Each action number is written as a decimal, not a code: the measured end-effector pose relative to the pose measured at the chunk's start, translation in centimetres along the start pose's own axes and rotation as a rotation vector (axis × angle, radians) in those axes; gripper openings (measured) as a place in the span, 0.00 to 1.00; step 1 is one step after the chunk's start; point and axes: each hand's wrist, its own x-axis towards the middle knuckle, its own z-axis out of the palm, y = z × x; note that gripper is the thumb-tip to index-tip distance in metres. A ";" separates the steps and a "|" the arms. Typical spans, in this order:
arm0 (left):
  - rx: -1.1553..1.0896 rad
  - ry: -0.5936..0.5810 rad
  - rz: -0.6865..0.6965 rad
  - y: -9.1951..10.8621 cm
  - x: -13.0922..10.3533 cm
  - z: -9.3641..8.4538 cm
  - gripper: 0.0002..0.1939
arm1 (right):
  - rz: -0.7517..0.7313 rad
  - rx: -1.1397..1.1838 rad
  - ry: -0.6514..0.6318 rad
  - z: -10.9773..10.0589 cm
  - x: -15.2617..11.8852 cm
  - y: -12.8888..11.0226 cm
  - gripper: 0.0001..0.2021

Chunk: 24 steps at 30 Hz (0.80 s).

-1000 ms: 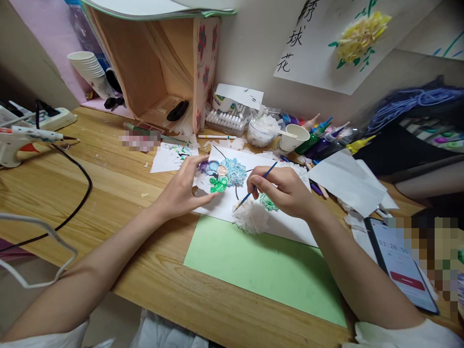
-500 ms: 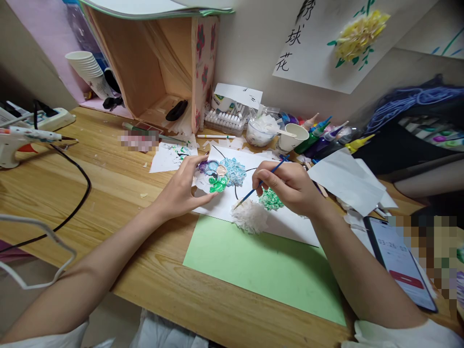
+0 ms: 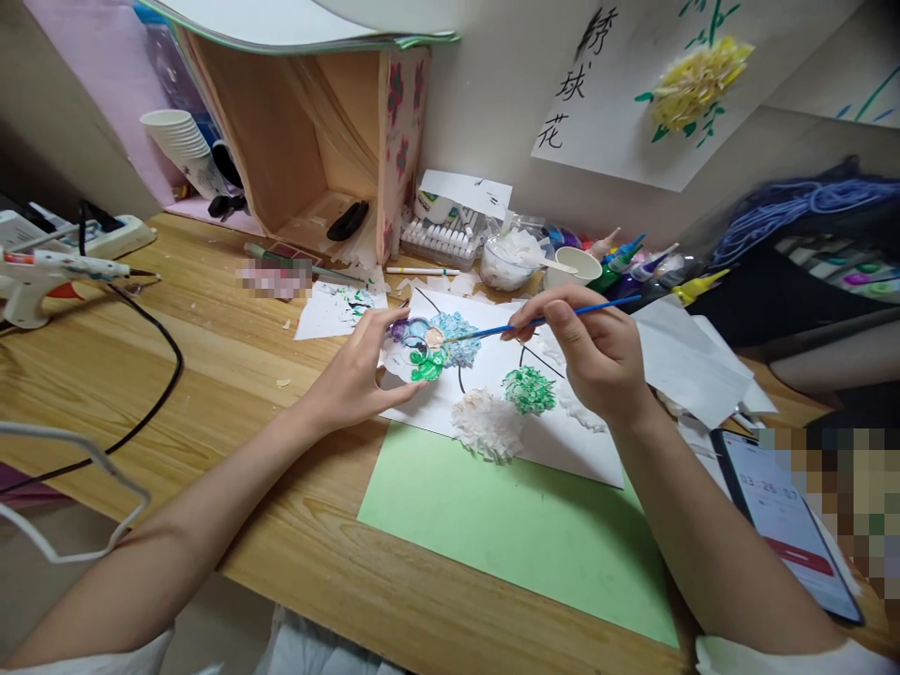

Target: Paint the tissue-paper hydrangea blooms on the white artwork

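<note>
My left hand [image 3: 362, 373] grips a small palette [image 3: 416, 349] with purple, blue, peach and green paint, its thumb and fingers around the edges. In my right hand [image 3: 587, 345] is a thin blue paintbrush [image 3: 548, 319], its tip at the palette's peach paint. Under both hands lies a white sheet [image 3: 562, 459] on a green sheet [image 3: 506, 534]. On the white sheet are a blue crinkled paper flower [image 3: 460, 339], a green one [image 3: 530, 390] and a whitish one [image 3: 487, 424]. More white crinkled paper is partly hidden behind my right hand.
A phone [image 3: 784, 525] lies at the right. Behind are a bowl of paper scraps [image 3: 512, 261], a paper cup [image 3: 573, 267], paint bottles [image 3: 622, 262] and a marker box [image 3: 442, 234]. A glue gun [image 3: 56, 277] with a black cable sits left. White papers [image 3: 693, 361] lie beside my right forearm.
My right hand has moved right and turned, and the brush tip has gone from the whitish flower up to the palette. My left hand still holds the palette. The view has shifted slightly.
</note>
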 end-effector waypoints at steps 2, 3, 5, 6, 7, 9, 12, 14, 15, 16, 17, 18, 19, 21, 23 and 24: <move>-0.010 -0.005 0.006 0.1 0.0 0.0 0.37 | -0.006 -0.002 0.028 0.3 0.0 0.2 0.15; -0.014 -0.007 0.009 0.1 0.0 -0.1 0.37 | -0.005 -0.010 0.019 0.4 0.0 0.3 0.15; -0.018 -0.013 0.008 0.1 0.0 -0.1 0.37 | -0.001 -0.029 -0.027 0.5 0.1 0.3 0.14; -0.020 -0.016 0.005 0.1 0.0 -0.1 0.37 | 0.001 -0.037 -0.052 0.5 0.1 0.3 0.14; -0.020 -0.018 0.001 0.1 -0.1 -0.1 0.37 | 0.002 -0.040 -0.068 0.5 0.1 0.3 0.14; -0.020 -0.023 -0.005 0.1 -0.1 -0.1 0.37 | -0.003 -0.034 -0.064 0.5 0.1 0.2 0.15; -0.023 -0.025 -0.005 0.0 -0.1 -0.1 0.37 | -0.008 -0.027 -0.036 0.6 0.0 0.2 0.15; -0.026 -0.024 -0.001 0.0 -0.1 0.0 0.38 | -0.005 -0.034 -0.055 0.7 0.0 0.2 0.15; -0.025 -0.023 0.001 0.0 -0.1 0.0 0.37 | -0.005 -0.032 -0.054 0.6 0.0 0.1 0.15; -0.020 -0.022 0.001 0.0 -0.1 0.0 0.37 | -0.007 -0.023 -0.038 0.6 0.0 0.0 0.15; -0.013 -0.019 0.000 -0.1 -0.1 0.0 0.37 | -0.011 -0.005 -0.006 0.5 -0.1 -0.1 0.15; -0.003 -0.016 -0.003 -0.1 -0.1 0.0 0.37 | -0.015 0.020 0.029 0.3 -0.1 -0.2 0.15; 0.008 -0.012 -0.007 -0.1 -0.1 0.0 0.36 | -0.016 0.049 0.051 0.2 -0.1 -0.4 0.15; 0.030 0.003 -0.010 -0.2 0.0 0.0 0.36 | -0.013 0.080 0.009 0.0 -0.2 -0.7 0.15; 0.043 0.019 -0.008 -0.3 0.0 0.1 0.36 | -0.021 0.041 -0.129 0.0 -0.2 -1.0 0.17; 0.047 0.025 -0.005 -0.3 0.0 0.1 0.37 | -0.037 -0.002 -0.203 0.2 -0.2 -1.2 0.18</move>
